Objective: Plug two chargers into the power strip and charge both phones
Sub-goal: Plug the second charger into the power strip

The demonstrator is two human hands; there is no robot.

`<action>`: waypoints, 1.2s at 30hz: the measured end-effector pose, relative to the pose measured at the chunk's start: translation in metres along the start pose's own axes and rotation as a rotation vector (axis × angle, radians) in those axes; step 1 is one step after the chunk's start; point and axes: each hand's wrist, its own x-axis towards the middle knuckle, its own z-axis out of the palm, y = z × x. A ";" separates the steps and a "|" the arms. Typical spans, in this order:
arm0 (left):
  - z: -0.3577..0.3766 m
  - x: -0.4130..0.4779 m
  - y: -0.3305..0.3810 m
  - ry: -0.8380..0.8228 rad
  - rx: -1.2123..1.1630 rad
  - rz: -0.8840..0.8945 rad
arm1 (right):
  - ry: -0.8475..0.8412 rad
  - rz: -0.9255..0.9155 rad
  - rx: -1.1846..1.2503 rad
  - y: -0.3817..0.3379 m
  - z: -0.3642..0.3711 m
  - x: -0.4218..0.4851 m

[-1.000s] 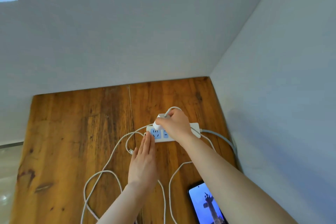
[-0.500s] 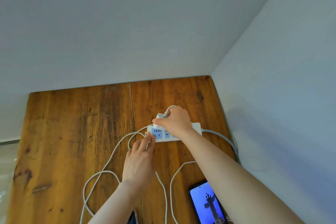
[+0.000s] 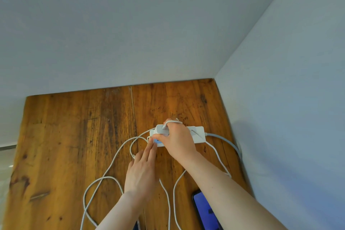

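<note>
The right hand (image 3: 178,141) is closed around a white charger (image 3: 162,129) and holds it on the left end of the power strip (image 3: 197,133), which lies under this hand on the wooden counter (image 3: 74,136). The left hand (image 3: 142,172) is flat and open, holding nothing, its fingertips (image 3: 151,143) touching the strip's near edge. White cables (image 3: 104,178) loop around the left hand. A lit phone (image 3: 204,211) lies beside the right forearm.

A worn wooden tabletop (image 3: 78,136) sits in a corner between two plain pale grey-blue walls (image 3: 130,33), evenly lit.
</note>
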 end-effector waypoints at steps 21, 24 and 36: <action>0.003 0.000 -0.006 0.011 0.027 0.023 | -0.062 0.039 -0.049 -0.005 0.004 -0.008; 0.003 -0.002 -0.007 0.016 0.060 0.030 | -0.037 0.070 -0.006 -0.004 0.005 -0.007; -0.014 0.003 0.003 -0.165 0.084 -0.041 | -0.001 0.158 -0.142 -0.018 -0.001 -0.014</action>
